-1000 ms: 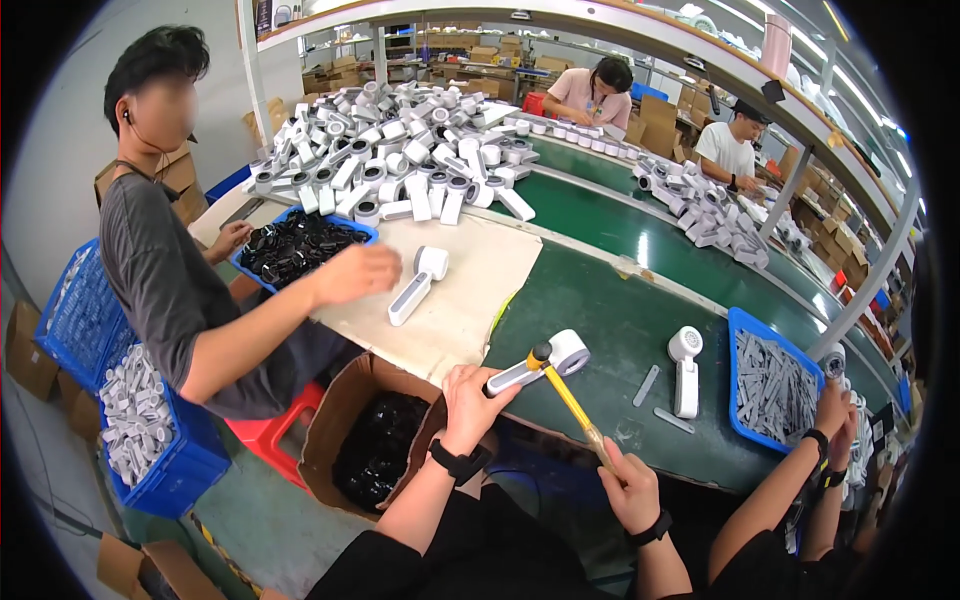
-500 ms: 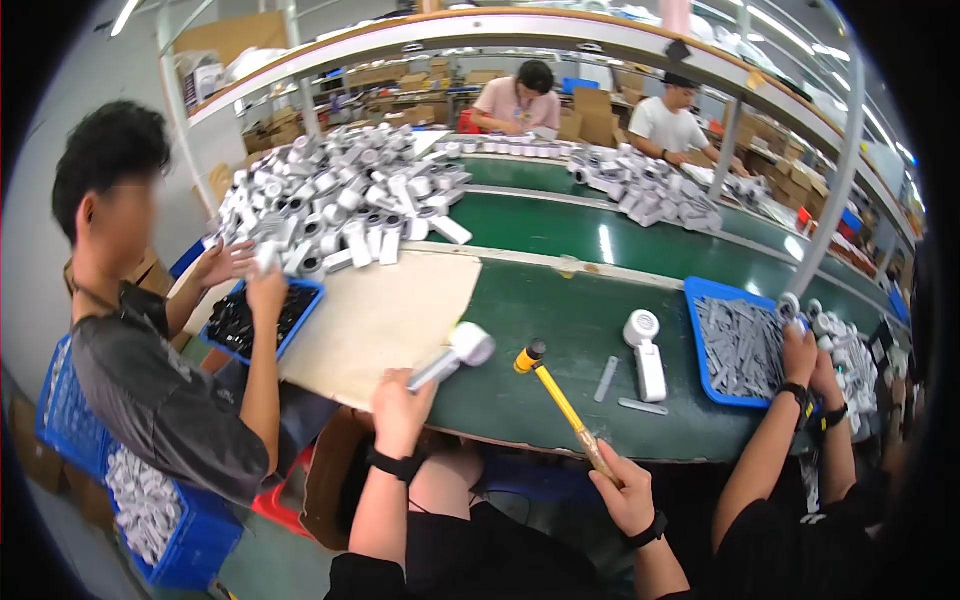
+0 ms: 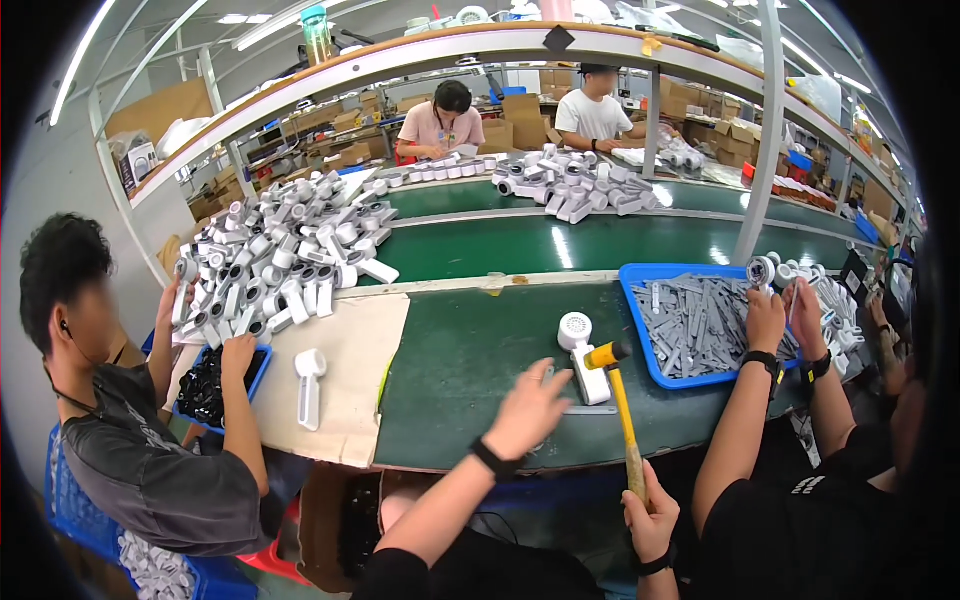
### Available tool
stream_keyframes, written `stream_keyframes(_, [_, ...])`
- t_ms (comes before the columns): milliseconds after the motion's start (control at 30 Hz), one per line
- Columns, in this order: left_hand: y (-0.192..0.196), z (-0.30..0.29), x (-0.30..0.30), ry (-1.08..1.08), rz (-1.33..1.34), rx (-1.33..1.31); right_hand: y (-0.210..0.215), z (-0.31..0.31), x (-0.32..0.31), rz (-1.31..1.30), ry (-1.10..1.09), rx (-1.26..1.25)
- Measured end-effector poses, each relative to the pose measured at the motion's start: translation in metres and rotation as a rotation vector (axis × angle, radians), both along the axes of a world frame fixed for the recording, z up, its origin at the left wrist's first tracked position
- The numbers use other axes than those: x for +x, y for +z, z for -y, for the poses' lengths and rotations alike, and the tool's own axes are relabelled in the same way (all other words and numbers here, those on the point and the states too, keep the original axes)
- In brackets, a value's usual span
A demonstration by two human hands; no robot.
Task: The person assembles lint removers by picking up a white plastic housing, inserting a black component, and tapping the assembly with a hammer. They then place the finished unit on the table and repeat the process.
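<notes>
Left hand (image 3: 530, 408): fingers spread, released; blur hides whether they touch the white device (image 3: 592, 385)
Right hand (image 3: 652, 515): fingers clenched round the yellow hammer (image 3: 628, 425)
White device: on the green surface (image 3: 460, 340), partly behind the hammer's head
Yellow hammer: dipping could crack the device or strike the left fingers, both so near

White device (image 3: 309, 392) now lies released on beige board (image 3: 358, 350); left fingers (image 3: 556, 385) have moved right.

My hammer (image 3: 627, 422) looks smooth along its shaft, scuffed and rougher lower down; the handheld fan (image 3: 574, 339) is smooth, satiny plastic; the grey strips (image 3: 695, 322) look matt; their tray (image 3: 690, 382) is glossy plastic; my tabletop (image 3: 460, 375) is dull; the conveyor belt (image 3: 480, 255) shines.
</notes>
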State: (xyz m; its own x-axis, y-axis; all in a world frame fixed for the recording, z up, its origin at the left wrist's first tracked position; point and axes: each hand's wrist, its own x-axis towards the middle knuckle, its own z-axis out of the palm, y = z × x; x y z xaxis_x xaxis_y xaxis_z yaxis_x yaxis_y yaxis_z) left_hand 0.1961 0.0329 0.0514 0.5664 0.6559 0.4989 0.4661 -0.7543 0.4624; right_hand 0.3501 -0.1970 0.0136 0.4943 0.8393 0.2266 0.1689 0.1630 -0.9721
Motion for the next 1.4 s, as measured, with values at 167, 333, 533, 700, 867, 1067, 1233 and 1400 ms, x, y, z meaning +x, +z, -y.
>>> stream_keyframes(167, [-0.019, 0.008, 0.083, 0.058, -0.336, 0.007, 0.006, 0.013, 0.01, -0.044, -0.048, -0.004])
stream_keyframes(333, [-0.013, -0.018, 0.082, 0.13, -0.288, -0.049, 0.007, 0.019, 0.014, -0.036, -0.064, -0.037])
stream_keyframes(533, [-0.002, -0.06, 0.012, 0.248, 0.085, -0.064, 0.003, 0.007, 0.007, -0.053, 0.014, -0.021])
stream_keyframes(700, [-0.01, -0.064, -0.085, 0.296, 0.292, -0.195, 0.0, -0.015, -0.008, -0.015, 0.165, 0.002])
stream_keyframes(867, [-0.023, -0.006, -0.161, 0.364, 0.334, -0.327, 0.0, -0.045, -0.034, 0.233, 0.32, 0.08])
stream_keyframes(1067, [-0.038, 0.033, -0.186, 0.519, 0.24, -0.125, 0.037, -0.063, -0.067, 0.469, 0.521, 0.009])
stream_keyframes(1233, [-0.04, 0.039, -0.186, 0.518, 0.287, -0.085, 0.043, -0.069, -0.084, 0.577, 0.397, 0.297])
stream_keyframes(1400, [-0.041, 0.036, -0.189, 0.532, 0.357, -0.166, 0.047, -0.068, -0.078, 0.766, 0.533, 0.062])
